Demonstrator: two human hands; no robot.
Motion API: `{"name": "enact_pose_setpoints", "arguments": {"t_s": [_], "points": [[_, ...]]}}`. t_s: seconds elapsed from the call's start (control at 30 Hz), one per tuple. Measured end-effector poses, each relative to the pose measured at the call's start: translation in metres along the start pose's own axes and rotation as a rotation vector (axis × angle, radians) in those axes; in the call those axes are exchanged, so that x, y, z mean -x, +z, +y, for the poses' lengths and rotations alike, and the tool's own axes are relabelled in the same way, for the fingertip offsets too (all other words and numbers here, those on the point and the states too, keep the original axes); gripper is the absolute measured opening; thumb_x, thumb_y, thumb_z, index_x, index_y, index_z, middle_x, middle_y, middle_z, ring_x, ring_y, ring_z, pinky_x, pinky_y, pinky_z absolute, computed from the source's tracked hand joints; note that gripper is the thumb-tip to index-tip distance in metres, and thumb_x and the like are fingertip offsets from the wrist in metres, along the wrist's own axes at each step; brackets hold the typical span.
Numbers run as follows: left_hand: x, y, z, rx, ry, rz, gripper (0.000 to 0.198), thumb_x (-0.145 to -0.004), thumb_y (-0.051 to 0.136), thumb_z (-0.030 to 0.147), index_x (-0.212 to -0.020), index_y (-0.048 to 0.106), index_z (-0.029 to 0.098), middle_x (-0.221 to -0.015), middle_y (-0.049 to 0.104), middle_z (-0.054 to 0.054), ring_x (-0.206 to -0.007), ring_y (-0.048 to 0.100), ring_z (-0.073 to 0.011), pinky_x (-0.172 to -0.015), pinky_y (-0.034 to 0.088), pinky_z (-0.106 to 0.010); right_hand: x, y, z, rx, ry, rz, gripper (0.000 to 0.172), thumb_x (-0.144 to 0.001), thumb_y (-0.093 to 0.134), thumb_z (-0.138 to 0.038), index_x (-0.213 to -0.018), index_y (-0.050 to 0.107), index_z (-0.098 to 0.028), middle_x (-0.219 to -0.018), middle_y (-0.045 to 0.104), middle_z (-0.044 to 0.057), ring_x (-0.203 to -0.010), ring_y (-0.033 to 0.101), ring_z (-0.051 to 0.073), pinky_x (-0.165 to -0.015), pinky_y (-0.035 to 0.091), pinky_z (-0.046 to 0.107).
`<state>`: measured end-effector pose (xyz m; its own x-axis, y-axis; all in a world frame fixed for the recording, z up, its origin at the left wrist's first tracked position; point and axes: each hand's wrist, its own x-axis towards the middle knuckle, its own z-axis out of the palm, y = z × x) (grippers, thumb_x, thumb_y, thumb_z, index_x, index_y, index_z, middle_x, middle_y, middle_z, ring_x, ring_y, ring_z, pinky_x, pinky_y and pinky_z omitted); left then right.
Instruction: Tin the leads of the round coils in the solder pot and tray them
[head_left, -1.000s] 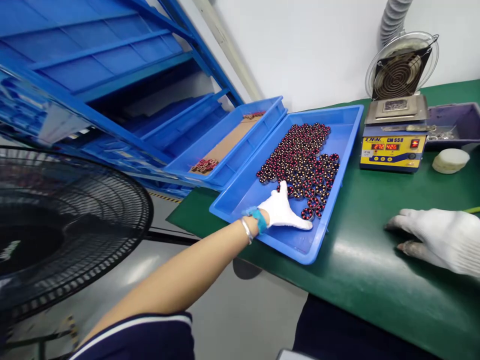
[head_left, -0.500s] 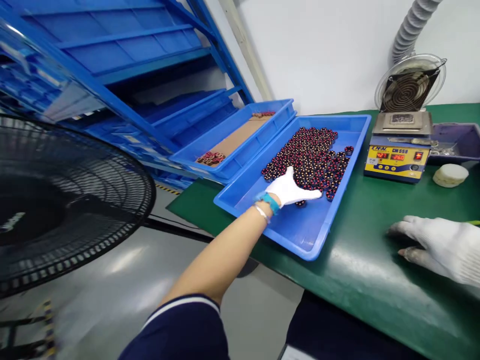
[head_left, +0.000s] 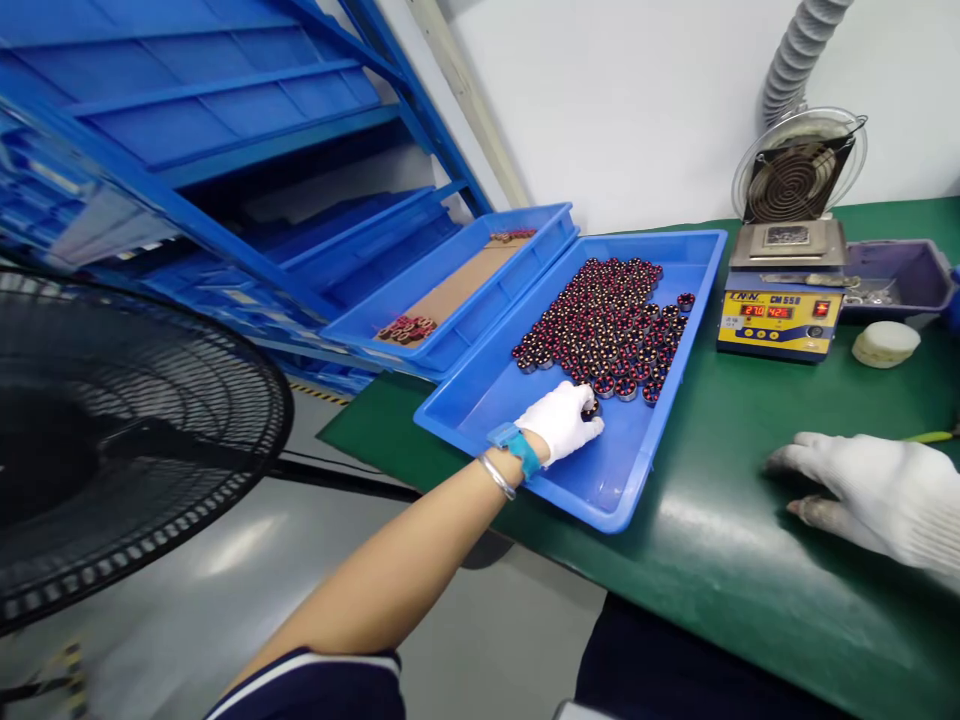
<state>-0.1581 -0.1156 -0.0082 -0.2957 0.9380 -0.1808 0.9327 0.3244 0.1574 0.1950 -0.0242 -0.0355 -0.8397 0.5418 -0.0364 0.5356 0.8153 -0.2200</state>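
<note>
A blue tray (head_left: 480, 400) on the green table is heaped with many small round black-and-red parts (head_left: 600, 310), which look like wound motor stators. My gloved left hand (head_left: 559, 422) reaches into the tray, just in front of the heap. Its thumb and fingers curl around one such small round part (head_left: 593, 411), partly hidden by the glove. Over at the right, my gloved right hand (head_left: 862, 490) rests on the green table (head_left: 720, 530) with thumb and fingers apart, and nothing shows between them. A thin yellow-green item (head_left: 930, 437) lies just behind it.
Behind the tray stands a second blue tray (head_left: 442, 352) with cardboard and similar parts. A yellow soldering pot (head_left: 776, 320), a small fan (head_left: 799, 180), a white round pad (head_left: 885, 343) and a purple bin (head_left: 900, 275) are at the right. A black floor fan (head_left: 142, 440) stands left.
My left hand has drawn back slightly from the heap. Its spread fingers have closed around one small round part. The right hand stays on the table; the view has shifted slightly.
</note>
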Motion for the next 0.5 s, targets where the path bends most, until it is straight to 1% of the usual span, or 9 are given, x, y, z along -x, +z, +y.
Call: {"name": "enact_pose_setpoints", "arguments": {"t_s": [0.1,0.17,0.23,0.3,0.33,0.4,0.43,0.47,0.5], "points": [[-0.006,0.004,-0.010,0.101,0.009,-0.014,0.019,-0.068,0.063,0.037,-0.073,0.056,0.020,-0.082,0.059,-0.004,-0.075,0.057,-0.0204,-0.072,0.045,-0.033,-0.003,-0.004,-0.002,0.012,-0.029,-0.047,0.033,-0.084,0.054,-0.043,-0.114,0.061,-0.031,-0.112,0.061,0.003,-0.086,0.064,0.023,-0.062,0.050,0.031],[-0.007,0.003,-0.018,0.202,0.016,-0.034,0.022,-0.066,0.065,0.038,-0.069,0.054,0.020,-0.076,0.059,-0.002,-0.073,0.056,-0.0187,-0.073,0.046,-0.032,-0.005,-0.009,-0.005,-0.001,-0.041,-0.053,0.032,-0.085,0.053,-0.044,-0.113,0.061,-0.031,-0.110,0.061,0.003,-0.084,0.064,0.022,-0.059,0.048,0.029],[-0.006,-0.001,-0.023,0.326,0.021,-0.046,0.027,-0.065,0.065,0.043,-0.069,0.052,0.020,-0.074,0.059,-0.001,-0.073,0.057,-0.0181,-0.073,0.048,-0.033,-0.006,-0.016,-0.010,-0.013,-0.051,-0.041,0.031,-0.085,0.052,-0.043,-0.113,0.061,-0.031,-0.108,0.061,0.002,-0.083,0.064,0.022,-0.057,0.046,0.028],[-0.002,-0.009,-0.020,0.443,0.034,-0.052,0.031,-0.068,0.060,0.049,-0.071,0.049,0.020,-0.076,0.060,-0.002,-0.074,0.059,-0.0186,-0.073,0.050,-0.035,-0.008,-0.023,-0.018,-0.032,-0.055,-0.007,0.031,-0.086,0.052,-0.041,-0.114,0.060,-0.030,-0.108,0.061,0.003,-0.083,0.063,0.022,-0.059,0.046,0.028],[0.000,-0.014,-0.015,0.518,0.049,-0.051,0.032,-0.070,0.057,0.050,-0.074,0.048,0.020,-0.078,0.060,-0.003,-0.076,0.060,-0.0191,-0.074,0.050,-0.036,-0.008,-0.027,-0.022,-0.047,-0.051,0.022,0.032,-0.086,0.053,-0.040,-0.115,0.060,-0.030,-0.108,0.060,0.003,-0.084,0.063,0.022,-0.061,0.046,0.029],[0.006,-0.024,0.004,0.766,0.088,-0.068,0.030,-0.073,0.052,0.049,-0.080,0.047,0.020,-0.082,0.060,-0.004,-0.078,0.062,-0.0201,-0.073,0.051,-0.038,-0.010,-0.035,-0.030,-0.102,-0.037,0.093,0.035,-0.086,0.054,-0.037,-0.119,0.058,-0.029,-0.110,0.060,0.004,-0.087,0.063,0.021,-0.066,0.047,0.030],[0.008,-0.029,0.018,0.989,0.106,-0.101,0.028,-0.072,0.054,0.045,-0.084,0.049,0.020,-0.083,0.060,-0.004,-0.076,0.062,-0.0209,-0.071,0.051,-0.039,-0.010,-0.039,-0.034,-0.146,-0.030,0.140,0.038,-0.085,0.055,-0.037,-0.122,0.056,-0.028,-0.113,0.059,0.004,-0.089,0.062,0.021,-0.068,0.048,0.030],[0.010,-0.033,0.034,1.199,0.127,-0.177,0.027,-0.071,0.056,0.041,-0.086,0.050,0.020,-0.081,0.060,-0.004,-0.072,0.062,-0.0210,-0.068,0.050,-0.040,-0.011,-0.043,-0.037,-0.200,-0.023,0.193,0.042,-0.084,0.057,-0.037,-0.126,0.053,-0.028,-0.115,0.058,0.004,-0.091,0.062,0.021,-0.070,0.048,0.030],[0.010,-0.036,0.051,1.344,0.155,-0.294,0.025,-0.070,0.057,0.038,-0.086,0.052,0.020,-0.077,0.060,-0.004,-0.066,0.061,-0.0208,-0.065,0.049,-0.040,-0.012,-0.046,-0.040,-0.261,-0.019,0.246,0.047,-0.083,0.058,-0.037,-0.129,0.050,-0.029,-0.118,0.057,0.004,-0.094,0.061,0.020,-0.073,0.049,0.030]]}}
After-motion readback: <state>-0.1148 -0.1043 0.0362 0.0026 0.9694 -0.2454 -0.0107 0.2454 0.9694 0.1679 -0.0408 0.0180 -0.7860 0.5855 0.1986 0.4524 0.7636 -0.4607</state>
